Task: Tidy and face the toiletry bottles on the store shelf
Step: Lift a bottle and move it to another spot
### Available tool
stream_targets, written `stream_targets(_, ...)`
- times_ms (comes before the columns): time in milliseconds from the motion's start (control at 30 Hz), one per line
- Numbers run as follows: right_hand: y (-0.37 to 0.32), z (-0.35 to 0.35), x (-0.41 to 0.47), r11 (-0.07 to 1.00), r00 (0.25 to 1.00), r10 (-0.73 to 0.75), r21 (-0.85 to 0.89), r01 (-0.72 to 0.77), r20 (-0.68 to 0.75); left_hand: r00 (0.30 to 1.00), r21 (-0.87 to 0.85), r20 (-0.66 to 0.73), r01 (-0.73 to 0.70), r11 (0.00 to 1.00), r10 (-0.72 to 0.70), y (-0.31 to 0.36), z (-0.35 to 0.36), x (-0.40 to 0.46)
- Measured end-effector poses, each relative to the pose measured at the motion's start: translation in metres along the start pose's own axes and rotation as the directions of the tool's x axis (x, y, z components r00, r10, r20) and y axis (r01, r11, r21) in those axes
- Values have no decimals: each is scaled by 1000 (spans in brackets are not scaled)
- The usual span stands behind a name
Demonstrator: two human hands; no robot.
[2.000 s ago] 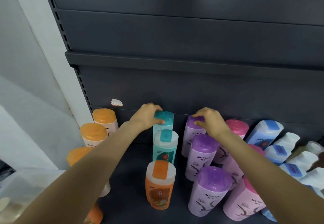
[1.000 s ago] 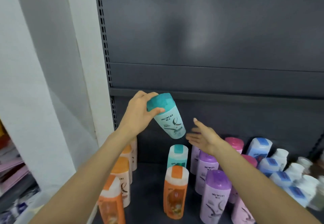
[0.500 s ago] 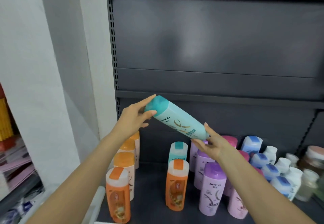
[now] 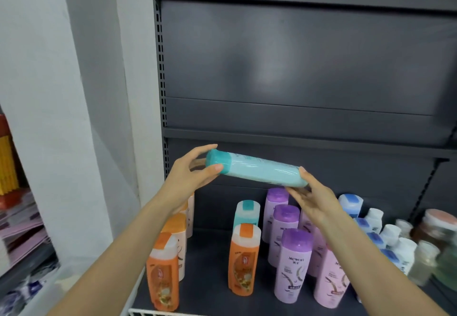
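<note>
Both hands holding teal bottle (image 4: 257, 170) sideways above shelf: left hand (image 4: 188, 177) pinching its cap end, right hand (image 4: 314, 199) supporting base end. Purple bottles (image 4: 286, 229) standing below the grip.

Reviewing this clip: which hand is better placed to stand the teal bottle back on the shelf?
Probably the left hand: it grips the teal bottle at its cap end, so it could tip it upright. The right hand only props the base with straight fingers.

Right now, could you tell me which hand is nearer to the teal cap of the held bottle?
Left. The left hand pinches the teal cap itself, while the right hand supports the bottle at its opposite end, away from the cap.
</note>
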State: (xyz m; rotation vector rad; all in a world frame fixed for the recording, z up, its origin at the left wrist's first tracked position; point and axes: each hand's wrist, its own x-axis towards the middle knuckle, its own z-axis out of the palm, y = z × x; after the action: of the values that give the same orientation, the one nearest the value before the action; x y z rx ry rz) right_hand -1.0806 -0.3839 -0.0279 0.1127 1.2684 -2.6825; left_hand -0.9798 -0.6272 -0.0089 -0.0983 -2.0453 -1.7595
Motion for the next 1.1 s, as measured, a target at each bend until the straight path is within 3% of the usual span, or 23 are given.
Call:
stream_targets(167,-4,-11,-7,999,975,-37,-20,42,220,999,81,41,-34,996,31,-4,-2,-8)
stream_targets(300,-5,-13,-11,996,948,-77,-29,90,307,996,64,57,-70,995,67,-2,-4,-11)
stream_targets(500,-5,-10,-10,974,966,-52,-203,105,254,995,14,-76,-60,998,61,-2,-4,-8)
stream_targets(600,3,-14,-12,944,952,-32,-304,129,304,992,-21,-126,-31,999,28,-2,-3,-2)
stream_targets(700,10,-17,-13,921,942,-44,-353,168,333,994,-32,-113,2,999,-5,-2,-5,2)
stream_targets(933,15,-14,-10,849,976,-78,-500,173,205,992,-18,-89,92,996,-94,-11,-4,14)
stream_targets(1100,16,-16,5,853,990,-63,-509,118,125,998,118,-37,59,991,-55,-21,-5,21)
